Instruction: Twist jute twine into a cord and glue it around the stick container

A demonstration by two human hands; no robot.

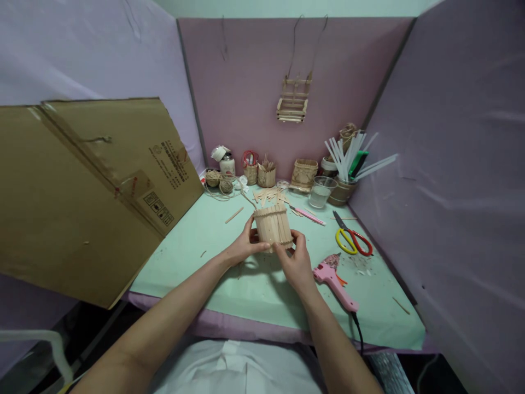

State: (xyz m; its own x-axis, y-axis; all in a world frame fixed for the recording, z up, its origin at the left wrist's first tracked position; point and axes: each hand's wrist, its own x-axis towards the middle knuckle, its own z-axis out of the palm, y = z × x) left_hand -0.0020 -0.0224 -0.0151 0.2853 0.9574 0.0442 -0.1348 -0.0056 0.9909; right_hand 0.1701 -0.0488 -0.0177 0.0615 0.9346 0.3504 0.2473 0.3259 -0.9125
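Observation:
A small round pot (273, 225) made of pale wooden craft sticks is held up over the table, with twine trim along its top and bottom edges. On its left side my left hand (247, 241) grips it, thumb along the lower edge. My right hand (296, 253) closes on the lower right of the same pot. A strand of twine (247, 201) runs from the pot's upper left toward balls of twine (226, 184) at the back. To the right of my right hand lies a pink hot glue gun (337, 284).
Scissors (353, 241) and a pink craft knife (308, 215) lie on the right. Loose sticks (270, 196), a clear cup (322, 192) and a pot of glue sticks (342, 191) stand behind. A large cardboard box (94, 202) leans at left. A stick swing (293, 104) hangs at the back.

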